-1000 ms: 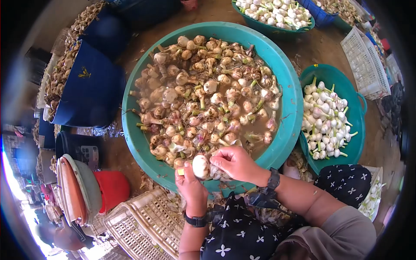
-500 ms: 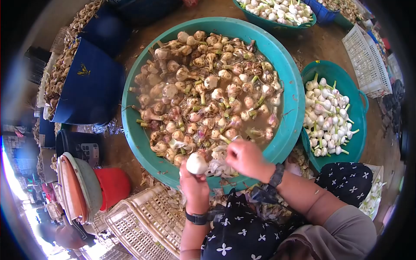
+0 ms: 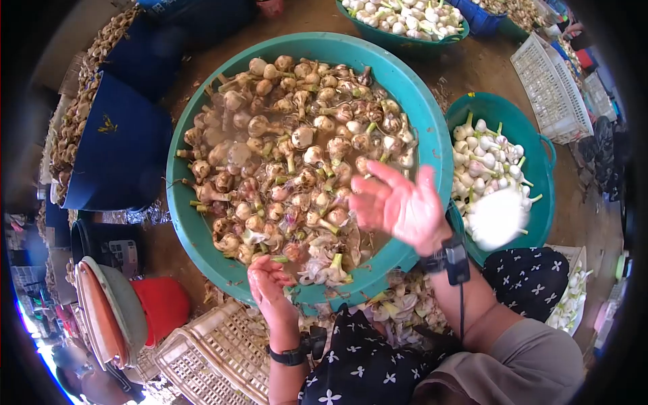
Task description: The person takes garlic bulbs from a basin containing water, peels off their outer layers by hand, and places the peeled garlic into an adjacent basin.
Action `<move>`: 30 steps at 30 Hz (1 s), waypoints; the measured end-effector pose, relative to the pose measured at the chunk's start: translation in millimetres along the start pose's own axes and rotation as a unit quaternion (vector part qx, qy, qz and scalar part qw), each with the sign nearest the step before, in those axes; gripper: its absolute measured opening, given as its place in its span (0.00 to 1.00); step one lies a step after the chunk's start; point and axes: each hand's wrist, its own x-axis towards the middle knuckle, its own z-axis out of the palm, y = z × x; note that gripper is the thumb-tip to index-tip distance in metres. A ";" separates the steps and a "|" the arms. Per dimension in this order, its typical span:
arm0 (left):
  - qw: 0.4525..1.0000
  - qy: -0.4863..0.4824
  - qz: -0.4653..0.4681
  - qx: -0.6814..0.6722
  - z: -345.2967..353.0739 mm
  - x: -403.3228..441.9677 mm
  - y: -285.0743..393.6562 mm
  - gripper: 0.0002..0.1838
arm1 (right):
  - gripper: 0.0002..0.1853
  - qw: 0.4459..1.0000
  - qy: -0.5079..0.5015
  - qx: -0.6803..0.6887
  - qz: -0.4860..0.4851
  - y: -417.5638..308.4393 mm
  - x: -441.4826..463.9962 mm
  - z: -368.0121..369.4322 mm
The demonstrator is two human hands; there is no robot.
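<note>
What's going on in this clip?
A person's open right hand hangs over a large round teal plastic tub of brown-stained garlic bulbs, holding nothing. The left hand, apparently empty, is by the near rim. A blurred white bulb, seemingly mid-air, shows over a smaller green plastic tub of white garlic.

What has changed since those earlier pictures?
The left hand has let go of its pale bulb, apparently now the blur over the smaller tub at right. The right hand has moved forward and right, fingers spread. The large tub and its muddy garlic look the same.
</note>
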 end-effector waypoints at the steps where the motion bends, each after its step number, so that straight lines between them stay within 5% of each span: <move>1: 1.000 -0.004 0.003 0.000 2.7 0.3 1.4 0.19 | 0.34 0.953 0.146 -0.264 0.018 -6.1 -0.6 -32.1; 2: 0.999 -0.025 -0.007 0.046 7.9 0.1 2.5 0.16 | 0.31 0.783 0.251 -0.554 0.128 -4.4 1.7 -45.5; 3: 0.994 -0.045 -0.022 0.095 11.4 -2.8 2.4 0.13 | 0.25 0.490 0.203 -0.834 0.152 7.2 -8.4 -79.9; 4: 0.994 -0.047 -0.021 0.094 17.2 -4.7 -0.6 0.13 | 0.25 0.488 0.204 -0.835 0.151 11.7 -11.7 -83.1; 8: 0.985 -0.141 -0.038 0.088 31.1 -4.2 -23.4 0.10 | 0.17 0.271 0.060 -0.900 0.337 34.2 -1.2 -79.7; 9: 0.981 -0.151 -0.073 0.098 33.8 -5.2 -31.5 0.12 | 0.17 0.271 0.052 -0.899 0.340 44.8 -0.7 -75.2; 10: 0.975 -0.161 -0.109 0.108 36.7 -7.8 -34.7 0.13 | 0.16 0.585 0.150 -0.762 0.233 55.9 0.8 -60.5; 11: 0.976 -0.153 -0.112 0.108 39.4 -10.5 -33.7 0.13 | 0.16 0.819 0.231 -0.517 0.097 67.3 3.1 -42.9; 12: 0.963 -0.148 -0.220 0.053 43.3 -11.4 -27.7 0.15 | 0.16 0.881 0.267 -0.388 0.038 75.2 9.3 -7.4; 13: 0.936 -0.143 -0.321 -0.003 43.8 -10.5 -22.7 0.16 | 0.15 0.813 0.219 -0.539 -0.013 81.5 6.4 1.9; 14: 0.938 -0.141 -0.316 -0.002 39.4 -7.2 -26.7 0.16 | 0.14 0.719 0.164 -0.672 -0.068 85.8 5.8 6.8; 15: 0.954 -0.138 -0.264 -0.027 33.8 -3.1 -35.3 0.16 | 0.09 0.622 0.070 -0.773 -0.103 84.9 6.3 9.3; 16: 0.967 -0.134 -0.212 -0.053 28.6 -0.7 -42.7 0.17 | 0.09 0.623 0.067 -0.772 -0.104 82.4 4.2 14.4; 18: 0.969 -0.087 -0.227 -0.046 26.2 0.0 -30.8 0.15 | 0.06 0.439 -0.090 -0.893 0.042 76.7 -2.0 32.4; 19: 0.984 -0.129 -0.114 0.050 23.2 0.2 -32.9 0.13 | 0.05 0.377 -0.121 -0.918 -0.018 81.3 -5.9 28.9; 20: 0.975 -0.170 0.002 0.144 24.2 0.6 -30.2 0.12 | 0.05 0.378 -0.121 -0.918 -0.016 84.3 -9.1 29.5; 21: 0.978 -0.153 -0.072 0.124 28.8 -3.8 -17.5 0.11 | 0.05 0.368 -0.136 -0.920 0.004 87.1 -11.3 30.5; 26: 0.974 -0.166 -0.079 0.131 25.9 2.3 -25.8 0.10 | 0.05 0.366 -0.111 -0.924 0.020 103.1 -13.0 18.5; 29: 0.973 -0.160 -0.150 0.067 20.9 4.0 -30.2 0.11 | 0.07 0.590 0.077 -0.786 0.167 98.6 1.1 -11.2; 30: 0.971 -0.155 -0.180 0.017 19.0 4.9 -33.0 0.12 | 0.07 0.591 0.076 -0.786 0.168 99.6 -0.4 -15.0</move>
